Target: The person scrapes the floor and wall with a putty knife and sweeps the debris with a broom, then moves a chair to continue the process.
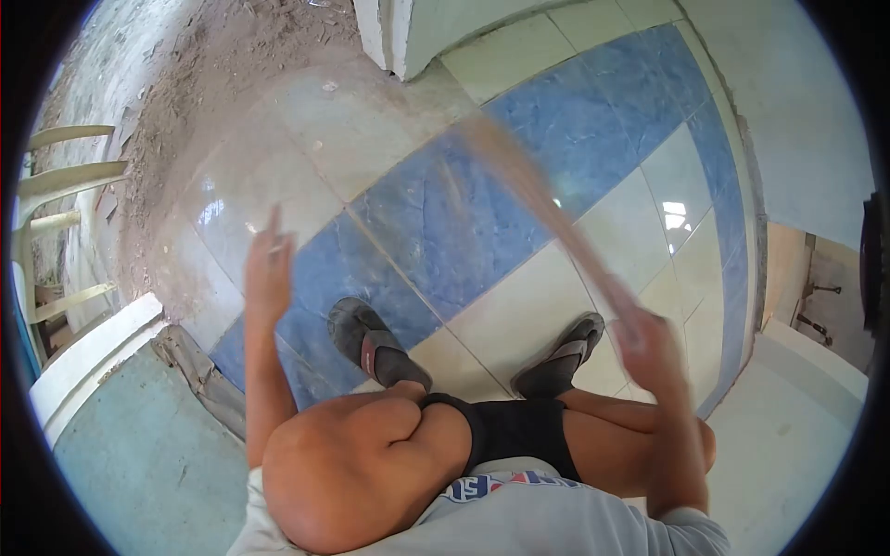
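My right hand (649, 347) is wrapped round the near end of a long brown stick broom (556, 222). The broom slants up and left over the tiles, and its far end fades into a blur on the blue band. On the other side, my left hand (269, 273) is raised above the floor, away from the broom. One thin finger-like shape points up from it, and a small pale spot shows near its fingers. Blur hides whether it grips anything. Below both hands is the tiled floor (445, 232), with blue and cream tiles.
My feet in dark slippers (371, 343) stand on the tiles. Loose dirt (222, 56) covers the upper left, near a pale plastic chair (69, 185). A white door-frame post (385, 37) stands at the top, and a wall (807, 102) runs along the right.
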The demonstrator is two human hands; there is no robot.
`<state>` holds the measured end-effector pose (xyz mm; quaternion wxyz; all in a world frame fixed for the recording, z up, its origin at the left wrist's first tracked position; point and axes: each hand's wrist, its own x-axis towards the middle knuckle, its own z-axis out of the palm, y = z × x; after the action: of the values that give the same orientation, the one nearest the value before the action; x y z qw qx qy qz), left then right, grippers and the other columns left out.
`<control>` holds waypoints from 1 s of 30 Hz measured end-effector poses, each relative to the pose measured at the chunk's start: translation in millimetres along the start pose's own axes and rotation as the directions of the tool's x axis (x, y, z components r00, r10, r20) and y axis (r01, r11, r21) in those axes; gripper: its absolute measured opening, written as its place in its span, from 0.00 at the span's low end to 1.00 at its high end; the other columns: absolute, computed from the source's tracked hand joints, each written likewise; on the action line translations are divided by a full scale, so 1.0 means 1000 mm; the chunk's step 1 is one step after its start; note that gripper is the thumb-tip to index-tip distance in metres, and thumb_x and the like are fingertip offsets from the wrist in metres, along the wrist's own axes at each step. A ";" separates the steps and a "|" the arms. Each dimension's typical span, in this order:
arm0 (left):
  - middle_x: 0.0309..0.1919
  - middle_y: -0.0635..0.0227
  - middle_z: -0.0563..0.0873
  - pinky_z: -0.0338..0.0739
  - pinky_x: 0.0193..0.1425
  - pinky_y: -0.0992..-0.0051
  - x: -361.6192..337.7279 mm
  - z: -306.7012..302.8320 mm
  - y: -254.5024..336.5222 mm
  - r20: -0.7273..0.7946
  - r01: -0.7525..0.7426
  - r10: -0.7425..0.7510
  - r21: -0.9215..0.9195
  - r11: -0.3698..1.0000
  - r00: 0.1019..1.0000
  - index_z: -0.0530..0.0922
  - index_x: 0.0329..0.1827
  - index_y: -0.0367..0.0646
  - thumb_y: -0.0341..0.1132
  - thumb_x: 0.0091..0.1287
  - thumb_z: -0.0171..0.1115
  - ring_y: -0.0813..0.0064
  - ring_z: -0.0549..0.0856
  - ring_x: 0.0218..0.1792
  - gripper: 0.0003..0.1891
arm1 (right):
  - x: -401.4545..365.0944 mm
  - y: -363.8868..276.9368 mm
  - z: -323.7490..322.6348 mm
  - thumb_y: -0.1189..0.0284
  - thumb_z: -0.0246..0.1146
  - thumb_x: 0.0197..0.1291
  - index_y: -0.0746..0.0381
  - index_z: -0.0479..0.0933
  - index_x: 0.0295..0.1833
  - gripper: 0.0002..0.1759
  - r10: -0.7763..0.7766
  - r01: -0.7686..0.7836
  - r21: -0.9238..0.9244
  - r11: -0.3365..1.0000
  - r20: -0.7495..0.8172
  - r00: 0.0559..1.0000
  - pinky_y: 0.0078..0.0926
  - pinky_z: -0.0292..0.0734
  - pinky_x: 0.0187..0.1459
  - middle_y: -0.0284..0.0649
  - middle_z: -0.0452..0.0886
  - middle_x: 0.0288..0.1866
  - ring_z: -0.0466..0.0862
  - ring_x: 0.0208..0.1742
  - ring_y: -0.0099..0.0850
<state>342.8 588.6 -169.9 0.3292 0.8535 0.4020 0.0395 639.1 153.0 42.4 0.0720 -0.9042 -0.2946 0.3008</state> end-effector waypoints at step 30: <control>0.54 0.46 0.84 0.80 0.60 0.50 0.185 0.105 0.172 0.514 -0.495 0.249 0.425 0.758 0.821 0.73 0.76 0.53 0.51 0.80 0.54 0.47 0.86 0.56 0.26 | -0.050 0.094 -0.138 0.74 0.57 0.65 0.62 0.65 0.82 0.37 0.283 -0.186 0.308 0.933 -0.310 0.908 0.22 0.64 0.22 0.37 0.84 0.38 0.66 0.19 0.18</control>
<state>616.1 586.0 -186.2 0.1393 0.9615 0.1315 -0.1968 733.3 53.7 150.2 0.2092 -0.9536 -0.1212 0.1795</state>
